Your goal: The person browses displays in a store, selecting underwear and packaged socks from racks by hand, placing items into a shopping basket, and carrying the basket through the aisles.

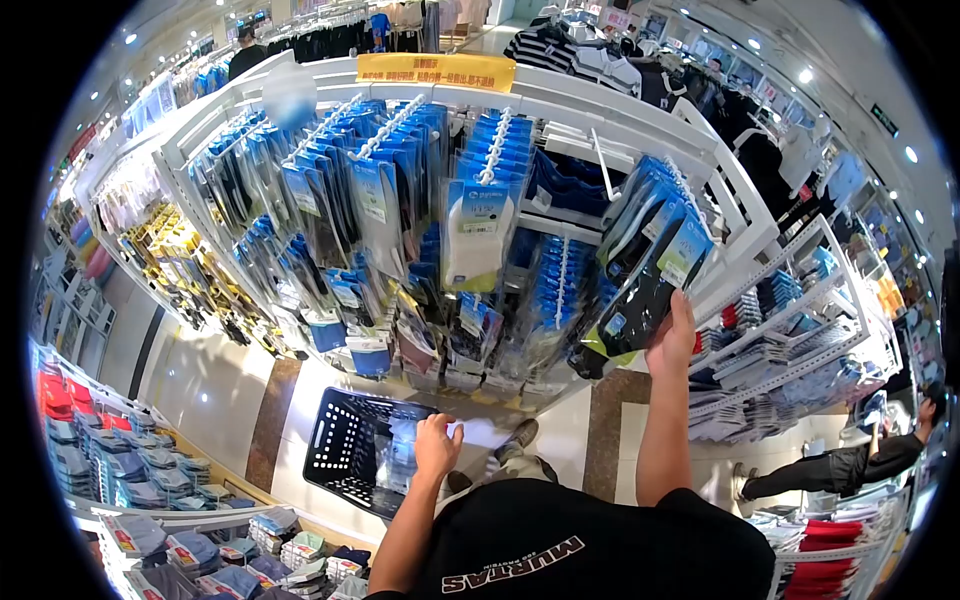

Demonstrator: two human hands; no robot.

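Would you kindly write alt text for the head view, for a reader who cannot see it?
A person's right hand touches a dark pack hanging on a white shop rack among blue-topped packs. The left hand appears over the edge of a black basket, with clothing displayed beyond.

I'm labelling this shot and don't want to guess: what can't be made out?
All in the head view:
- Right hand's grip on the dark pack: unclear; fingers overlap its edge.
- Basket contents: glare and blur, partly behind the left hand.
- Yellow sign's wording: too small.
- Wearer's legs: mostly hidden by the black shirt.
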